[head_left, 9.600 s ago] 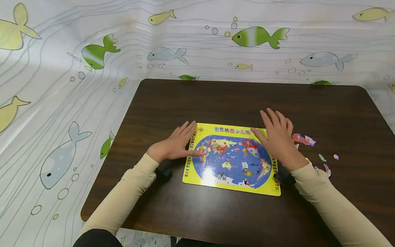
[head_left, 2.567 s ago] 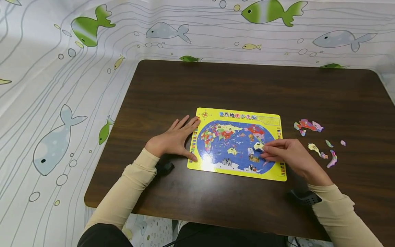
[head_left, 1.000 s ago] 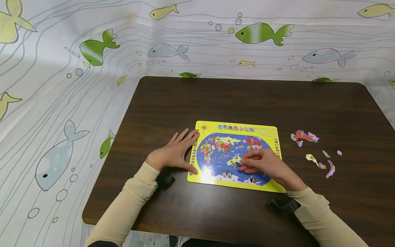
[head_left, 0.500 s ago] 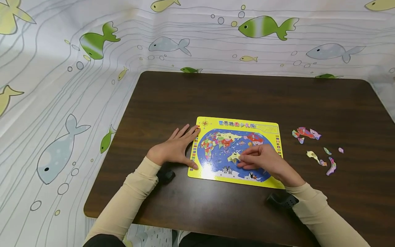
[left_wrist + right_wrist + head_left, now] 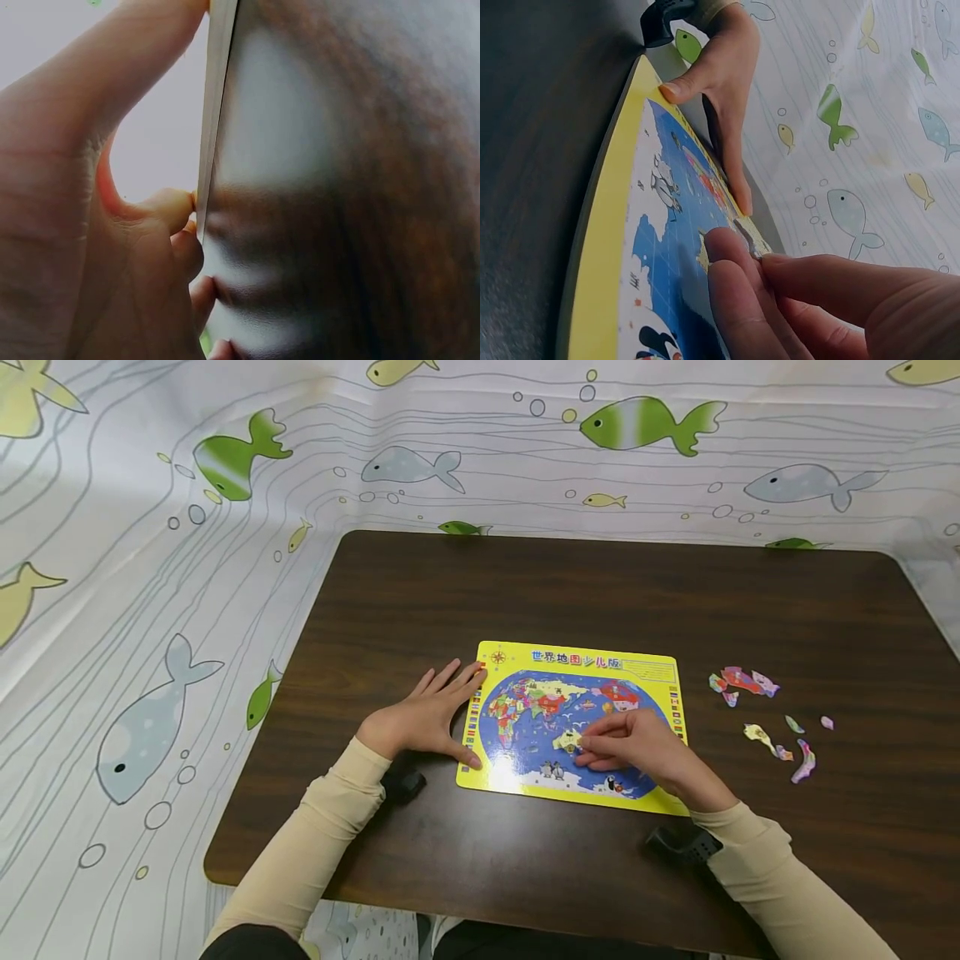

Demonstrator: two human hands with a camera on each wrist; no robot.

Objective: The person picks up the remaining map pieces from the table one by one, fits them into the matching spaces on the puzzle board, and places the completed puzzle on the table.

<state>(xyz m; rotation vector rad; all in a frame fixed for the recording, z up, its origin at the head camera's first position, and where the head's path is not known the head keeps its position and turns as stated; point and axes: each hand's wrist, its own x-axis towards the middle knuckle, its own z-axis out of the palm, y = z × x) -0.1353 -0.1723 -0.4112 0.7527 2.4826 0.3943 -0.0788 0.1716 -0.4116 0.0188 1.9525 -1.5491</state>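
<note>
A yellow-bordered world map puzzle board (image 5: 480, 779) lies on the dark wooden table. My left hand (image 5: 423, 717) rests at its left edge, fingers spread and thumb near the lower left corner. Between thumb and fingertips my right hand (image 5: 641, 750) pinches a pale yellow, Australia-shaped puzzle piece (image 5: 567, 741), held over the middle of the map, where a like yellow shape is printed. The right wrist view shows this piece (image 5: 751, 238) edge-on, close over the board; the fingers partly hide it. In the left wrist view the left thumb (image 5: 142, 52) and fingertips meet the board's thin edge.
Right of the board lie several loose puzzle pieces: a red one (image 5: 738, 678), a yellow one (image 5: 759, 735), a purple-pink curved one (image 5: 804, 762) and small ones such as the green piece (image 5: 794, 724). A fish-patterned white sheet (image 5: 510, 452) hangs behind the table (image 5: 600, 585).
Earlier the right hand was open above the board's right side. Later it held the yellow piece over the map's right part, then moved left to the middle. It has barely moved since.
</note>
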